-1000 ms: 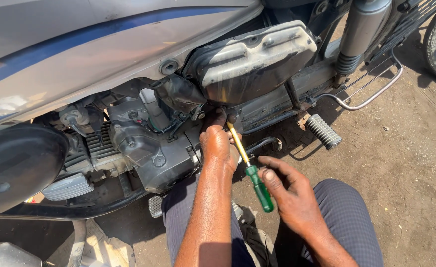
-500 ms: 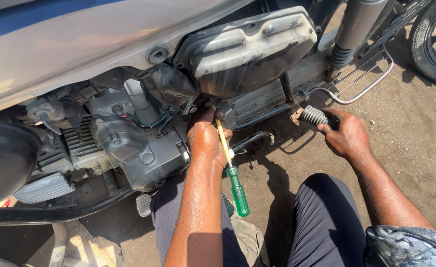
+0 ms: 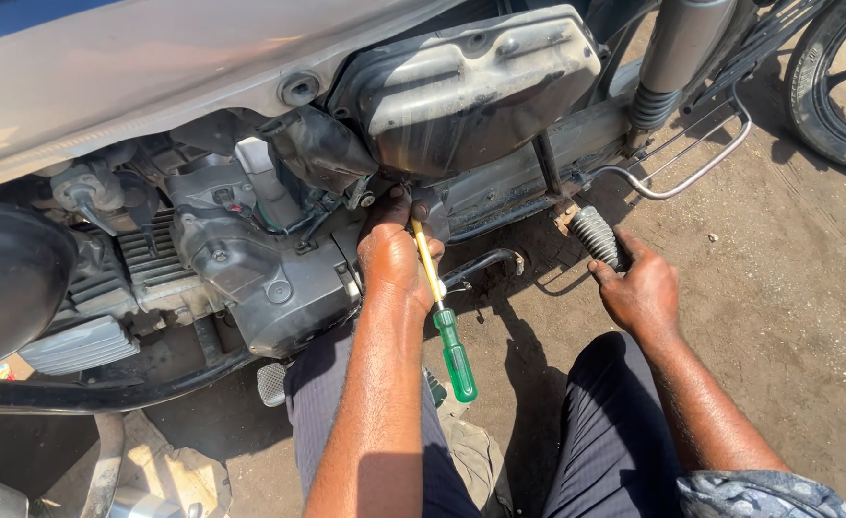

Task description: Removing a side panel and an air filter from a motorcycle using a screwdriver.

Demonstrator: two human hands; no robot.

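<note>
Screwdriver [image 3: 439, 299], with a yellow shaft and a green handle, sits in the left hand [image 3: 391, 254], whose fingers are curled around the upper shaft close to the tip; the green handle hangs free below the wrist, pointing down toward the person's knee. The tip is pushed up under the grey air-box cover [image 3: 471, 82] of the motorcycle, just beside the engine casing [image 3: 270, 278], though the exact fastener it meets is hidden behind the knuckles. The right hand [image 3: 639, 288] is well apart from the tool, its fingers wrapped over the ribbed rubber footrest [image 3: 598, 235] near the dusty ground [image 3: 778, 288]. Judging from this, the grip looks risky: holding the shaft near the tip with the handle unsupported gives little turning force, so the blade could slip off the screw and jab the fingers or scrape a nearby hose. The tip's seat cannot be seen from this angle, so a poorly seated blade might round the screw head. Leaning weight on the footrest could also rock the bike and knock the tool out of line. Harsh sunlight and deep shadow under the cover add to the difficulty of seeing the contact point.
</note>
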